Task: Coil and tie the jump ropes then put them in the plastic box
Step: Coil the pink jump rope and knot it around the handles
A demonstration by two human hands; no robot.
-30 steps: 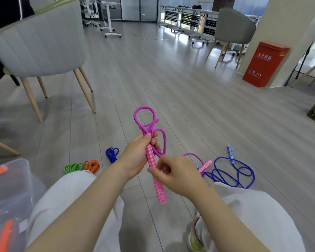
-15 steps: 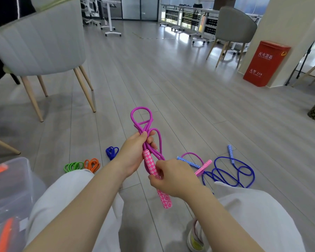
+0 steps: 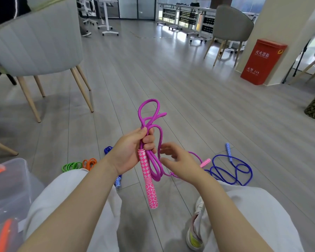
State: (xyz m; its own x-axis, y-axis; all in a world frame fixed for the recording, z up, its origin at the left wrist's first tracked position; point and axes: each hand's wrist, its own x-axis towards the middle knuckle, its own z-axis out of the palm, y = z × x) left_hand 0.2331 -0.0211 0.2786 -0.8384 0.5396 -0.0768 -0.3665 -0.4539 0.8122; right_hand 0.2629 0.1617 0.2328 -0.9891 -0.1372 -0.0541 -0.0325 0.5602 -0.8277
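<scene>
Between knees — left hand (image 3: 133, 151) gripping purple rope (image 3: 149, 120) bundle upright, handle (image 3: 148, 180) hanging down; right hand (image 3: 178, 164) just beside, fingers spread, holding nothing, nearer loose strand.

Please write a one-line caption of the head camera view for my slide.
Left hand grips the folded purple jump rope at its pink handle; the open right hand reaches toward the loops.

Around the plastic box (image 3: 16, 179): one purple jump rope (image 3: 149, 122), two blue ropes (image 3: 231, 171), one green coil (image 3: 72, 166), one orange coil (image 3: 89, 163), two grey chairs (image 3: 36, 46).
</scene>
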